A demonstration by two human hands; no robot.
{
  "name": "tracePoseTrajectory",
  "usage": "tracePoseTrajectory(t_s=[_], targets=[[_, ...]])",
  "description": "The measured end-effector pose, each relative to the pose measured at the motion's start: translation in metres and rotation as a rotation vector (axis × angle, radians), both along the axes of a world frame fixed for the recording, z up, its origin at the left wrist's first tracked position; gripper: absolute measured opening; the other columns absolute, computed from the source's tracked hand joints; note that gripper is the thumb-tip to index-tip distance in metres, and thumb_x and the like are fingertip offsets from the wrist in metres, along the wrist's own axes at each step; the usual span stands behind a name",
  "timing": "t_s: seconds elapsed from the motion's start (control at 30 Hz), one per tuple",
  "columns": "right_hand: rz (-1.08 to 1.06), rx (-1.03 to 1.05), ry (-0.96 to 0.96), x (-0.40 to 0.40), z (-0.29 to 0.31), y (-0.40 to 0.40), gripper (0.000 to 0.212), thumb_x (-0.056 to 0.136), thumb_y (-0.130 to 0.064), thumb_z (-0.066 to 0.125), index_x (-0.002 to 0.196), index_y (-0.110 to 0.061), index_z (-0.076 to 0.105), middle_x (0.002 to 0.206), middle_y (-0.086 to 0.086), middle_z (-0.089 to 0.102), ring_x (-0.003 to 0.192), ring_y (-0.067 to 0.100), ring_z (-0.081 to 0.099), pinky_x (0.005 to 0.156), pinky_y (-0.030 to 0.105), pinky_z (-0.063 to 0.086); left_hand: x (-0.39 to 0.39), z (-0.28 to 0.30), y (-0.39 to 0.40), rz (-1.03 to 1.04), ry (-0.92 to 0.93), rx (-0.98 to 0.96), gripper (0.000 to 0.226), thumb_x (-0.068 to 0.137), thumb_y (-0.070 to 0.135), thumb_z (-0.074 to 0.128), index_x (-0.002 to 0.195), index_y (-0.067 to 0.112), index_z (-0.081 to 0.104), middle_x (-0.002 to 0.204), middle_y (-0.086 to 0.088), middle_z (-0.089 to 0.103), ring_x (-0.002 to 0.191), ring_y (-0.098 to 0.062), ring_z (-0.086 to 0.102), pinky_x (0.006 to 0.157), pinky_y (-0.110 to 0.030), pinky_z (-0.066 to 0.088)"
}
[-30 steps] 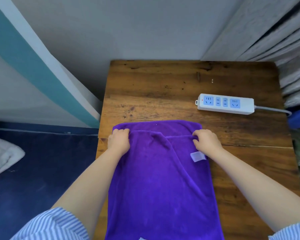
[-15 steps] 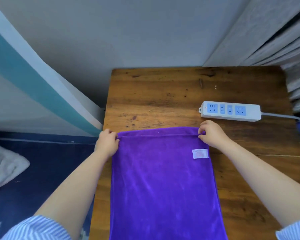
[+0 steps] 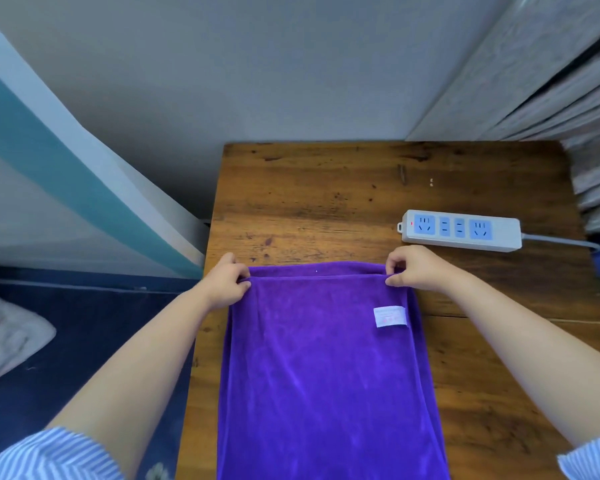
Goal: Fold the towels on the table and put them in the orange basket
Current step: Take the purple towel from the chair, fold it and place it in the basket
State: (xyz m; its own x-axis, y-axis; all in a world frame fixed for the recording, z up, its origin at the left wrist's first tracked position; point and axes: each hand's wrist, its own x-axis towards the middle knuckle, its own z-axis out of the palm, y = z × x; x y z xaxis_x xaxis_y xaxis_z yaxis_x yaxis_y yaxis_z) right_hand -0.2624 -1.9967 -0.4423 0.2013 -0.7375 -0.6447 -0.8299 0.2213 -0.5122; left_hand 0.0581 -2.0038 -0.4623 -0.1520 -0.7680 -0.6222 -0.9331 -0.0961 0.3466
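Note:
A purple towel (image 3: 323,375) lies doubled on the wooden table (image 3: 326,202), running from mid-table down past the bottom of the view. A white label (image 3: 389,316) shows near its far right corner. My left hand (image 3: 224,283) pinches the far left corner of the upper layer. My right hand (image 3: 418,269) pinches the far right corner. The upper layer's edge sits just short of the lower layer's far edge. No orange basket is in view.
A white power strip (image 3: 459,230) with blue sockets lies on the table just beyond my right hand, its cable running off to the right. Grey fabric (image 3: 575,98) hangs at the far right. A pale cloth (image 3: 4,337) lies on the dark blue floor at left.
Both hands moved outward from the towel's middle to its far corners, pulling the upper layer flat and smoothing out the diagonal crease. The upper edge now lies near the lower layer's far edge.

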Motion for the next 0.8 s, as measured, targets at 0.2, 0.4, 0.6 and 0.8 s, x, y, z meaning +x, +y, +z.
tracePoseTrajectory(t_s=[0.2,0.4,0.6,0.8], targets=[[-0.033,0.037,0.052,-0.017,0.011,0.006,0.021,0.081,-0.013,0.065,0.065,-0.020,0.054,0.074,-0.007,0.055,0.071,0.007,0.051,0.052,0.016,0.039,0.011,0.015,0.006,0.057,-0.050,-0.072,0.017,0.091,0.013,0.050,0.086,0.000,0.061,0.100,-0.017,0.058,0.092,-0.029,0.053,0.076,-0.031,0.041],[-0.028,-0.007,0.114,-0.021,0.029,0.017,0.024,0.081,-0.013,0.065,0.063,-0.020,0.052,0.071,-0.007,0.055,0.068,0.005,0.051,0.051,0.016,0.038,0.022,0.035,0.018,0.083,-0.061,-0.121,0.018,0.091,0.010,0.050,0.094,0.001,0.065,0.096,-0.014,0.063,0.086,-0.024,0.056,0.071,-0.028,0.043],[-0.097,-0.185,0.156,-0.017,0.057,0.045,0.026,0.081,-0.015,0.066,0.062,-0.020,0.050,0.071,-0.004,0.056,0.070,0.007,0.050,0.051,0.018,0.038,0.021,0.071,0.039,0.044,-0.038,-0.343,0.015,0.087,0.000,0.048,0.087,0.004,0.062,0.093,-0.014,0.060,0.085,-0.027,0.056,0.071,-0.034,0.048],[-0.138,-0.451,0.183,-0.020,0.100,0.086,0.028,0.082,-0.012,0.064,0.061,-0.014,0.046,0.076,0.006,0.058,0.074,0.017,0.049,0.057,0.024,0.034,0.016,0.111,0.066,0.034,-0.059,-0.502,0.013,0.085,0.002,0.049,0.086,0.013,0.042,0.087,-0.011,0.057,0.076,-0.027,0.048,0.064,-0.034,0.041]])
